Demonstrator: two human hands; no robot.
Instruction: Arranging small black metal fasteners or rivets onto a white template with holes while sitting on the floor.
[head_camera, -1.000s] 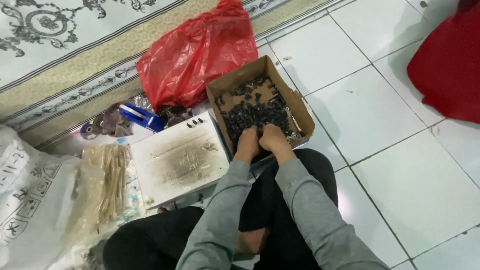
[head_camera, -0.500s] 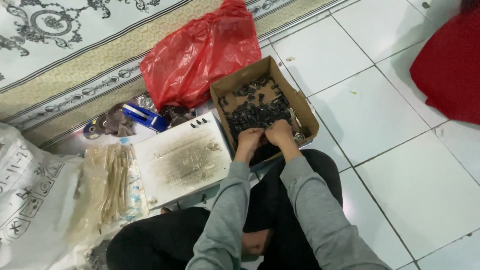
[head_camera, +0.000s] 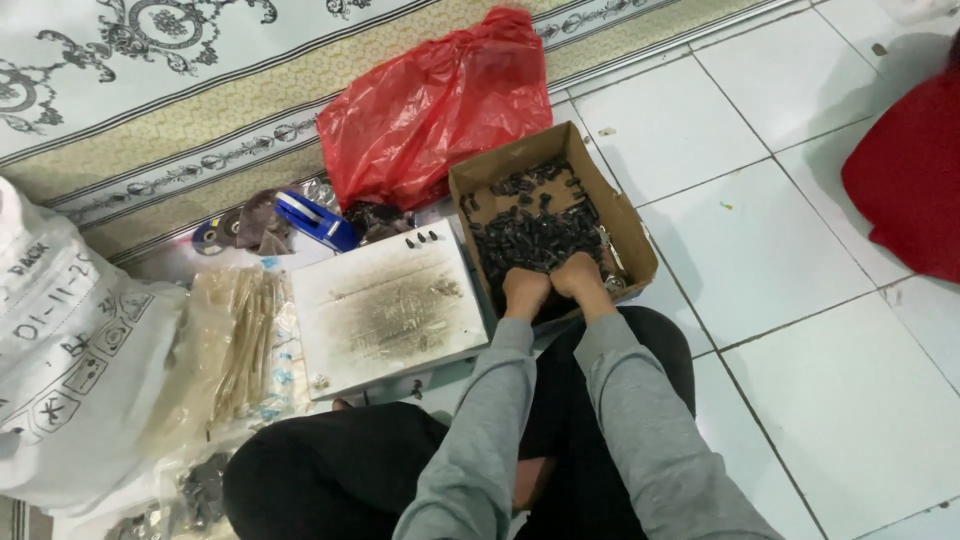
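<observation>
The fingertips of the left hand (head_camera: 525, 292) and the right hand (head_camera: 582, 280) are buried among the small dark parts (head_camera: 530, 240) in the cardboard box (head_camera: 632, 232), so what is gripped cannot be told. The parts are too small for their kind to be made out. The white sack (head_camera: 70, 340) is cut off by the left edge, the red object (head_camera: 905, 180) by the right edge. The contents of the red plastic bag (head_camera: 440, 110) are hidden.

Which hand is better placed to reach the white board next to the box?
Probably the left. Both hands are in the box of small dark parts, but the left hand lies on the side facing the white board, so the right hand would have to cross over it.
</observation>
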